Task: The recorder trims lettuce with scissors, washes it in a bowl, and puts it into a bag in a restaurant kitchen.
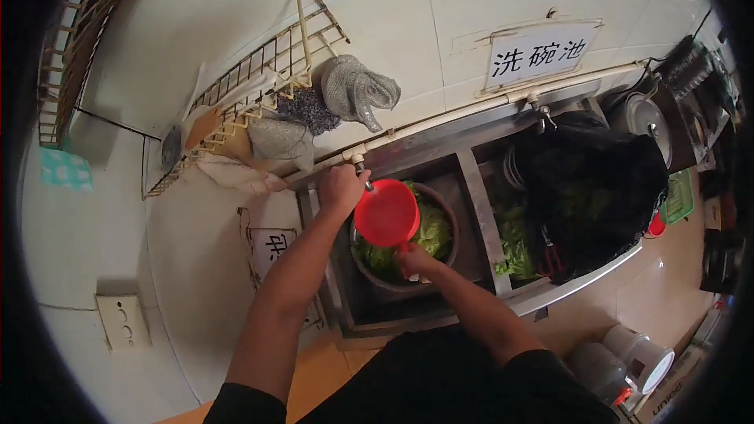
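Note:
My right hand [417,262] grips the handle of a red plastic ladle [386,213], whose round bowl sits under the left metal tap [366,179]. At that tap, my left hand [343,189] is closed around the top, where its handle would be; the fingers hide that part. Below the ladle, a round basin [452,229] stands in the left steel sink compartment [471,282]. Leafy green lettuce [435,229] fills much of the basin, partly covered by the ladle. Whether water is running into the ladle is hard to tell.
A black plastic bag [589,188] covers much of the right compartment, with more greens [513,241] and red-handled scissors [551,259] beside it. A second tap [545,116] rises behind. Scrubbing cloths [359,91] hang from a wire rack [265,70]. White buckets [642,359] stand right.

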{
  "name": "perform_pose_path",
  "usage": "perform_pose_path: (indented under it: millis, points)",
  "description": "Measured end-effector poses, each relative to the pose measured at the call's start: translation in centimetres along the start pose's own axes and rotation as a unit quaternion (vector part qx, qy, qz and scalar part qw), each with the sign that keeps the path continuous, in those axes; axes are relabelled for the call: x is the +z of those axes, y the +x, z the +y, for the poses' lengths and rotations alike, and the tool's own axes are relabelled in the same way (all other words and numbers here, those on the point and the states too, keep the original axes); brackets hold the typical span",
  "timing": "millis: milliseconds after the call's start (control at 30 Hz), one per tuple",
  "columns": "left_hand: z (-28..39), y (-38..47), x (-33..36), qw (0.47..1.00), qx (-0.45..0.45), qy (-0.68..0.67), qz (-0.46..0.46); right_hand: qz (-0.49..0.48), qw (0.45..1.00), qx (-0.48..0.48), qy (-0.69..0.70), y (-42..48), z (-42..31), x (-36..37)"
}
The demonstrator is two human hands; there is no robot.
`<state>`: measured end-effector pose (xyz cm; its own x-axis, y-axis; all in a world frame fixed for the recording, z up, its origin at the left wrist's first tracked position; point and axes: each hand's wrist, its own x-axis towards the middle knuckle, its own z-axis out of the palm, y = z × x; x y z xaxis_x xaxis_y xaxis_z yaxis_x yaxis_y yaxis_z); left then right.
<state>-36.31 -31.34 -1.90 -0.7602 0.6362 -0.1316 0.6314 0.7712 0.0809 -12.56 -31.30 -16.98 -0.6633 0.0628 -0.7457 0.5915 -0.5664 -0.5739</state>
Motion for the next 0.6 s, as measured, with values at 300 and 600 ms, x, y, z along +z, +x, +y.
perform_pose_path:
  millis: [300, 600]
  points:
    - [0.0, 0.5, 0.2, 1.000, 0.012, -0.012, 0.001, -0.009, 0.999, 0.026, 0.027, 0.2, -0.7, -0.5]
    - [-2.5, 1.2, 3.0, 0.992, 0.106, 0.069, 0.014, -0.062, 0.989, -0.036, -0.127, -2.5, -3.4, -0.1]
